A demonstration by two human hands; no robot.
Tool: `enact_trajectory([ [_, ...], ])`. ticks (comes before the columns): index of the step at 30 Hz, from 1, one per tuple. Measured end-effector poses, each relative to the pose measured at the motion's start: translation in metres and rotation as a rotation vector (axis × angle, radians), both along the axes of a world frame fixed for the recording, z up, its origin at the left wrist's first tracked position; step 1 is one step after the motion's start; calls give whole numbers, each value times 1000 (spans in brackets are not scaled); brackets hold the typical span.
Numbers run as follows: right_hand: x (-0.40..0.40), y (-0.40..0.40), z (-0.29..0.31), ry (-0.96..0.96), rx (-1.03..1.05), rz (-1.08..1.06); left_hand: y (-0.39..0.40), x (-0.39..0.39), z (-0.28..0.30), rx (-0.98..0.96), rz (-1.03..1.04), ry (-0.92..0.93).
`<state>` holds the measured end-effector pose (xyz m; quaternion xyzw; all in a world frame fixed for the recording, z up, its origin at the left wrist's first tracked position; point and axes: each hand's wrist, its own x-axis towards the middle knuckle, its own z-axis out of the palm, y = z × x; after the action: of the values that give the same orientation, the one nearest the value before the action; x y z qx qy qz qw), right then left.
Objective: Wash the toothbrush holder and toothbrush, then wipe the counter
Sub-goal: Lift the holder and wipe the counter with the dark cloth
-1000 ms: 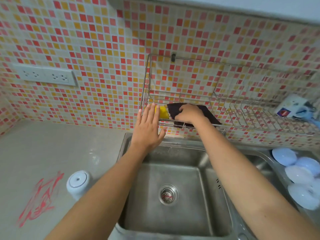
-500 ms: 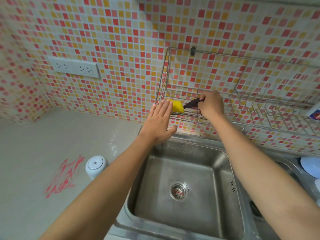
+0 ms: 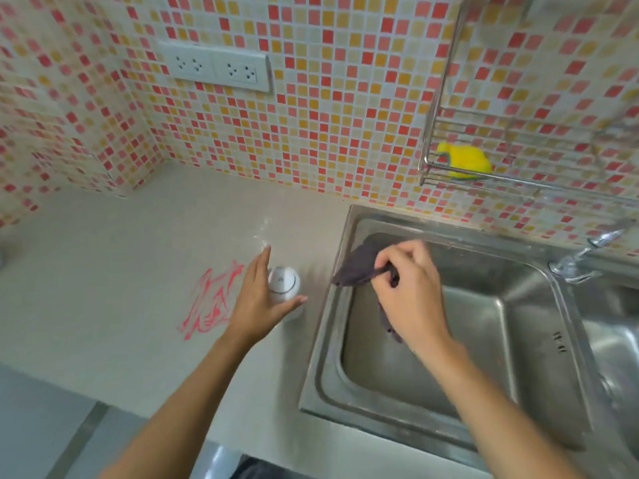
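Wall (image 3: 345, 115): mosaic of small red, orange, yellow and white tiles. Desk (image 3: 121, 271): pale beige, marked with pink-red scribble (image 3: 211, 302). Holder (image 3: 283, 281): white. Cloth (image 3: 359, 271): dark purple-grey. Sponge (image 3: 465, 160): bright yellow. Sink (image 3: 484, 340): steel grey. Socket plate (image 3: 216, 67): white.

Red, orange and cream mosaic wall (image 3: 328, 108) meets in a corner at 10 o'clock; double socket (image 3: 216, 67) at 11 o'clock.

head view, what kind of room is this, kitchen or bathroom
Most likely a home kitchen, though a toothbrush task hints at a wash area. A stainless steel sink is set in a pale counter, below a mosaic tile wall, with a wire rack holding a yellow sponge.
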<state>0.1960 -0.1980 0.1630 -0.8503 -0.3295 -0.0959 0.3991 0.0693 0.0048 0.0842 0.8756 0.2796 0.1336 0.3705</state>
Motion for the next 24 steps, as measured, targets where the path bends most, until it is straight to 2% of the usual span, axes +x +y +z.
enact_trajectory([
  [3,-49,23,-78,219,-105,-60,13,-6,-26,-175,-42,-25],
  [6,-99,40,-124,396,-281,-37,25,-9,-50,-273,-96,-66],
  [8,-117,50,-136,268,-476,-30,33,-7,-57,-322,-132,-81],
  [11,-113,60,-144,78,-601,-66,40,-6,-66,-368,-178,-123],
  [14,-101,65,-164,84,-699,22,43,-6,-67,-383,-230,-149],
  [17,-105,70,-185,196,-708,32,51,-7,-57,-412,-245,-191],
  [21,-135,76,-186,151,-761,-28,87,-21,-28,-457,-124,-324],
  [24,-173,91,-179,24,-849,166,136,-46,-6,-426,41,-395],
])
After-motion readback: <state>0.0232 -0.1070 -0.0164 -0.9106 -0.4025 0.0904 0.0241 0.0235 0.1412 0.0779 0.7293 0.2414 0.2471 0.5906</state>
